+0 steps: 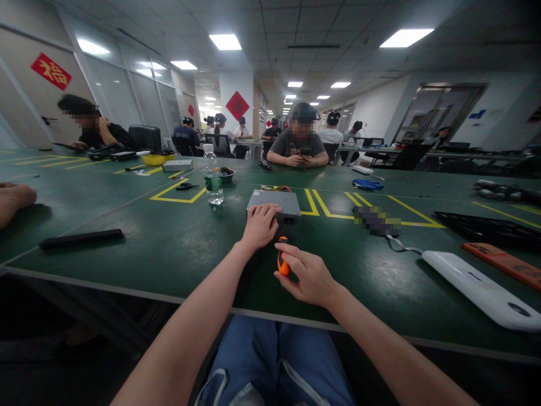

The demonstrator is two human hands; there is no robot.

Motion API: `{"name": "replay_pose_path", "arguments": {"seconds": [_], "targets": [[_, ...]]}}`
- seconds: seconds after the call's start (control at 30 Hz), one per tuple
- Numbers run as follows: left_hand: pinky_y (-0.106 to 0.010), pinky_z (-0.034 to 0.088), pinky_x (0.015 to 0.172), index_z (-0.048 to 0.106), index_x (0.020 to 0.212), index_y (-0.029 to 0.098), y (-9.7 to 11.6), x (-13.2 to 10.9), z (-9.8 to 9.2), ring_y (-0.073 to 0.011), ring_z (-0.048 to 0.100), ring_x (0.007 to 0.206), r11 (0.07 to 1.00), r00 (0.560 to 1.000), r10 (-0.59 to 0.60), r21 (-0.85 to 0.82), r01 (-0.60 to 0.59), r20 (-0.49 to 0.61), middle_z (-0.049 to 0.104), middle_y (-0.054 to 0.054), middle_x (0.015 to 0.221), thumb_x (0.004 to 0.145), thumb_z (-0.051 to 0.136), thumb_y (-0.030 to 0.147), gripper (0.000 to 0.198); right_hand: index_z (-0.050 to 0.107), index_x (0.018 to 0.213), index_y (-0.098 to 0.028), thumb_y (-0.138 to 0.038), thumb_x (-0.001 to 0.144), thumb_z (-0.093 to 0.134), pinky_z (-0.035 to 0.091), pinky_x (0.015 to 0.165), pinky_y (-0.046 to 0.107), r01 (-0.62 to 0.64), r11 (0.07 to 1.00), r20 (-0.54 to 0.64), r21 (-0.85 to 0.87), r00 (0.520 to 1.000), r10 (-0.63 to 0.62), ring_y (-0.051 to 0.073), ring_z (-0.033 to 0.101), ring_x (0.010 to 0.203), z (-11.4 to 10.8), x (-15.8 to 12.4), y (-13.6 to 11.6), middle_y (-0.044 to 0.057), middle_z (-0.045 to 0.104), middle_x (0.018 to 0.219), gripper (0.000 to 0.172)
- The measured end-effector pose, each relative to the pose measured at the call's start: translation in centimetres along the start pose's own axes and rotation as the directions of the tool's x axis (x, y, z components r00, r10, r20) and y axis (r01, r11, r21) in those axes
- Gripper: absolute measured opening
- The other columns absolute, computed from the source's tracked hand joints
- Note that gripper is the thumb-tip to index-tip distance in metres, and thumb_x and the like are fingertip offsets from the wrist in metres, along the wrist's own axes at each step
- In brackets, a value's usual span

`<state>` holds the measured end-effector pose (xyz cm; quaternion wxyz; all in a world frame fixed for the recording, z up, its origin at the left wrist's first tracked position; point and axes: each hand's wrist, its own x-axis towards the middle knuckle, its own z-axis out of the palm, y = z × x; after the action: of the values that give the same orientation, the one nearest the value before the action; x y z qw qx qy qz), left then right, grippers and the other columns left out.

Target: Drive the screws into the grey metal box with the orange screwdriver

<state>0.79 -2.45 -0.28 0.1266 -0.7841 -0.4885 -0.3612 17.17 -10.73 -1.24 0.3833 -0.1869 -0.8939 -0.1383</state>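
Note:
A grey metal computer power supply [274, 199] lies on the green table in front of me, with coloured wires [274, 189] at its far side. My left hand [261, 225] rests over its near left part, fingers lying across the top edge. In my right hand [310, 273] is a screwdriver [283, 264] with an orange and black handle, gripped between thumb and fingers. Its tip points away from me toward the near face of the power supply; whether it touches a screw is too small to tell.
A water bottle [213, 179] and a black bowl [227, 174] stand beyond, to the left. A black bar [82, 238] lies left. To the right are a white power bank [477, 287], an orange phone [502, 262] and blue gloves [367, 184]. A person [298, 144] sits opposite.

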Motion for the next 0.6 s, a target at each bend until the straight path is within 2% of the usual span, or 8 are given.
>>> {"name": "replay_pose_path", "arguments": {"seconds": [0.07, 0.2, 0.27, 0.47, 0.53, 0.6], "targets": [[-0.036, 0.025, 0.097, 0.051, 0.111, 0.026, 0.01, -0.02, -0.01, -0.0179, 0.045, 0.112, 1.000, 1.000, 0.002, -0.001, -0.002, -0.005, 0.054, -0.001, 0.120, 0.083, 0.041, 0.018, 0.031, 0.045, 0.100, -0.016, -0.030, 0.085, 0.050, 0.052, 0.069, 0.030, -0.016, 1.000, 0.010, 0.010, 1.000, 0.016, 0.021, 0.060, 0.091, 0.01, -0.05, -0.04, 0.015, 0.056, 0.111, 0.021], [-0.037, 0.025, 0.098, 0.052, 0.110, 0.026, 0.01, 0.01, 0.04, -0.0180, 0.045, 0.112, 1.000, 1.000, -0.004, -0.003, 0.004, -0.012, 0.054, 0.000, 0.120, 0.082, 0.042, 0.017, 0.031, 0.043, 0.116, -0.015, -0.031, 0.089, 0.042, 0.051, 0.074, 0.031, -0.001, 1.000, 0.129, -0.006, 0.992, 0.002, 0.022, 0.055, 0.101, -0.32, 0.15, -0.22, 0.017, 0.048, 0.120, 0.031], [-0.037, 0.025, 0.097, 0.052, 0.110, 0.026, 0.01, 0.02, 0.05, -0.0181, 0.045, 0.112, 1.000, 1.000, -0.006, -0.005, 0.006, -0.012, 0.054, 0.000, 0.120, 0.082, 0.042, 0.017, 0.031, 0.044, 0.118, -0.016, -0.028, 0.090, 0.039, 0.050, 0.075, 0.031, 0.025, 0.999, 0.148, -0.047, 0.989, -0.018, 0.022, 0.055, 0.101, -0.39, 0.25, -0.27, 0.018, 0.047, 0.121, 0.031], [-0.036, 0.026, 0.097, 0.052, 0.109, 0.026, 0.13, -0.02, -0.13, -0.0174, 0.045, 0.112, 1.000, 1.000, 0.004, -0.015, -0.004, -0.022, 0.055, 0.000, 0.119, 0.082, 0.042, 0.017, 0.031, 0.050, 0.099, -0.015, -0.029, 0.087, 0.048, 0.049, 0.067, 0.028, 0.082, 0.987, 0.023, -0.136, 0.997, -0.079, 0.016, 0.060, 0.078, 0.25, 0.01, -0.07, 0.014, 0.056, 0.114, 0.018], [-0.036, 0.025, 0.097, 0.052, 0.110, 0.026, 0.18, -0.02, -0.18, -0.0174, 0.045, 0.112, 1.000, 1.000, -0.004, -0.013, 0.004, -0.018, 0.055, 0.000, 0.119, 0.082, 0.042, 0.016, 0.031, 0.050, 0.094, -0.015, -0.028, 0.086, 0.049, 0.049, 0.064, 0.027, 0.072, 0.989, -0.007, -0.129, 0.997, -0.074, 0.016, 0.060, 0.075, 0.38, -0.07, -0.04, 0.014, 0.059, 0.110, 0.015], [-0.036, 0.025, 0.098, 0.051, 0.110, 0.026, 0.21, -0.01, -0.22, -0.0173, 0.045, 0.112, 1.000, 1.000, -0.008, -0.011, 0.008, -0.012, 0.055, 0.000, 0.120, 0.082, 0.042, 0.017, 0.031, 0.050, 0.097, -0.014, -0.030, 0.086, 0.049, 0.050, 0.065, 0.027, 0.050, 0.993, -0.011, -0.107, 0.999, -0.051, 0.017, 0.061, 0.079, 0.31, -0.07, -0.07, 0.014, 0.060, 0.106, 0.019]]}}
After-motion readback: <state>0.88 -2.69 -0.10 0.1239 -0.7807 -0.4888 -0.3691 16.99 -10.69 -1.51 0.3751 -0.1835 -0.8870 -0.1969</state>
